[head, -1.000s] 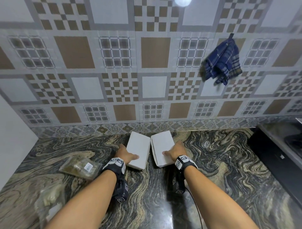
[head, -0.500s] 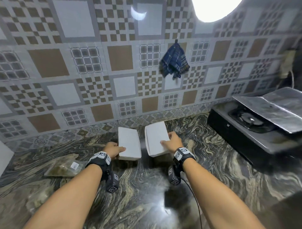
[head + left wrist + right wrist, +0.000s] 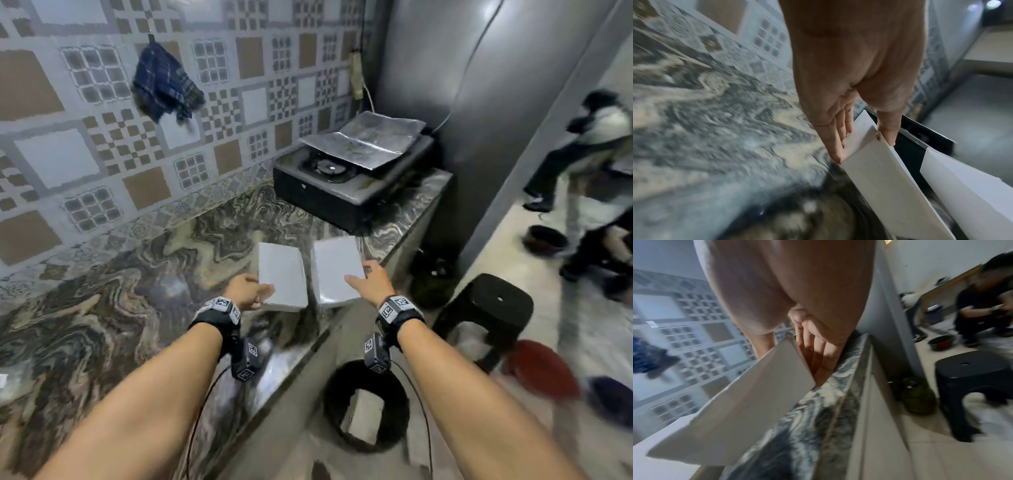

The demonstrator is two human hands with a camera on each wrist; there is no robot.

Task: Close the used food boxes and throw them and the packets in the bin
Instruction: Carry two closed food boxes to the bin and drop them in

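Note:
Two closed white food boxes are held side by side over the marble counter's point(image 3: 102, 325) right end. My left hand point(image 3: 251, 291) grips the left box point(image 3: 282, 277) by its near end. In the left wrist view the thumb lies on top of this box point(image 3: 879, 178) and the fingers point(image 3: 833, 146) are underneath. My right hand point(image 3: 371, 281) holds the right box point(image 3: 337, 270) in the same way, with its fingers point(image 3: 822, 363) under the box point(image 3: 748, 410). A round black bin point(image 3: 330, 404) stands on the floor below my right forearm, with a pale shape inside. No packets are in view.
A black stove point(image 3: 342, 192) under a foil sheet sits at the counter's far end. On the floor to the right are a green gas cylinder point(image 3: 431, 274), a black stool point(image 3: 493, 308) and a red object point(image 3: 541, 370). A person point(image 3: 599, 137) crouches further right.
Both boxes have left the counter top and moved right with my hands to its edge. The view has swung right, so the bin and floor appear and the packets drop out.

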